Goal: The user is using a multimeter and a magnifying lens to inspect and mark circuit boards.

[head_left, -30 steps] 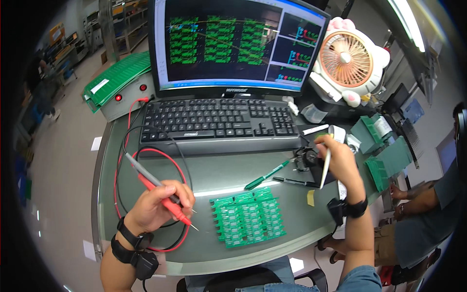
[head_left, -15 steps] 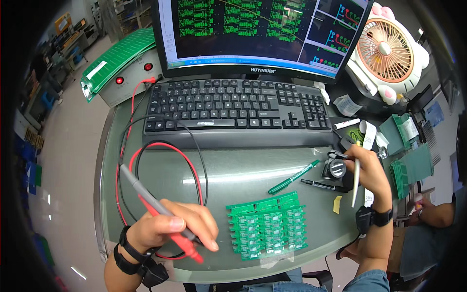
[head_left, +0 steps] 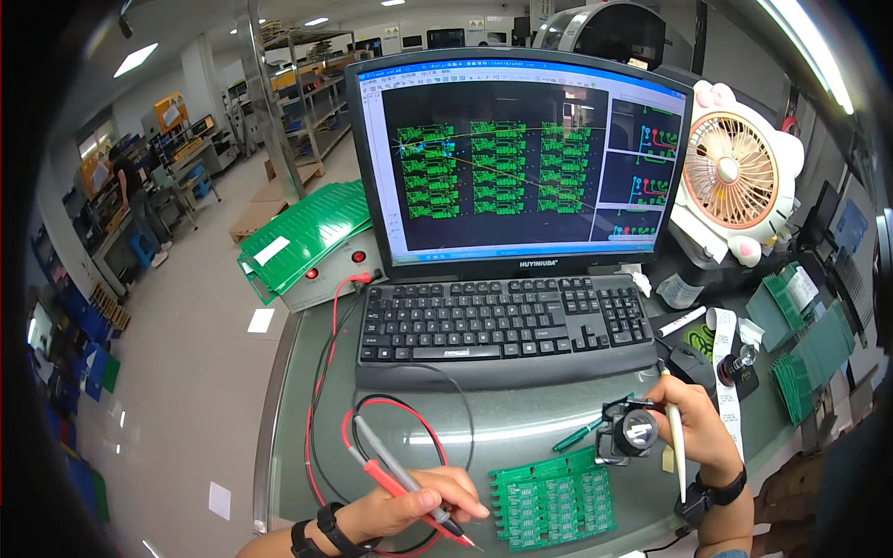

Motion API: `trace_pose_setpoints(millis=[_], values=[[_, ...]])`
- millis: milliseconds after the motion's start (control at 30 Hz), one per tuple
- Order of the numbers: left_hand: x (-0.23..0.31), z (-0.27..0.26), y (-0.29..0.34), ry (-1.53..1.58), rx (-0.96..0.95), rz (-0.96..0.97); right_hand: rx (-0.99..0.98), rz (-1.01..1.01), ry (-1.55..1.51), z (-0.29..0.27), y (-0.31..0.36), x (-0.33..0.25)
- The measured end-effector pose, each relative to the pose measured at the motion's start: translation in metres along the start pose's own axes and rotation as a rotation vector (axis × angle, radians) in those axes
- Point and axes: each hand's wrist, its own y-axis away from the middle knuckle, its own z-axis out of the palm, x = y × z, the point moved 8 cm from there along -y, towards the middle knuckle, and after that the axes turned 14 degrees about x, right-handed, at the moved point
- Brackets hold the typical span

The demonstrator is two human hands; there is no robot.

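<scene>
My left hand [head_left: 419, 507] is closed around two test probes, a grey one [head_left: 379, 442] and a red one [head_left: 389, 480]; their tips point down toward the left side of the circuit board panel. My right hand [head_left: 699, 430] grips a small black magnifier [head_left: 635, 433] with a round glass lens. A slim cream-white stick [head_left: 677, 446] is also tucked in that hand, hanging downward. The green circuit board panel [head_left: 554, 507] lies on the table between both hands. Behind the magnifier a green pen [head_left: 579, 435] is partly hidden.
A black keyboard [head_left: 502, 321] stands beyond the hands, below a monitor [head_left: 521, 177] showing a board layout. Probe leads [head_left: 321, 391] loop on the left from a grey box [head_left: 321, 288] with red sockets. To the right are a mouse [head_left: 690, 363], paper strip [head_left: 726, 372] and fan [head_left: 730, 172].
My right hand has lifted the magnifier off the table beside the pens. My left hand has brought the probes nearer to the panel. The view has tilted up toward the monitor.
</scene>
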Motion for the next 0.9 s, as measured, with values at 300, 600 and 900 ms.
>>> trace_pose_setpoints(millis=[300,600,900], values=[[0.028,0.008,0.007,-0.259,-0.109,0.193,0.128,0.069,-0.242,0.027,-0.023,0.001],[0.014,0.02,0.004,-0.538,-0.289,0.323,0.052,0.069,-0.272,0.045,-0.016,0.004],[-0.007,0.032,0.008,-0.711,-0.471,0.234,-0.212,-0.193,-0.141,0.095,0.007,-0.021]])
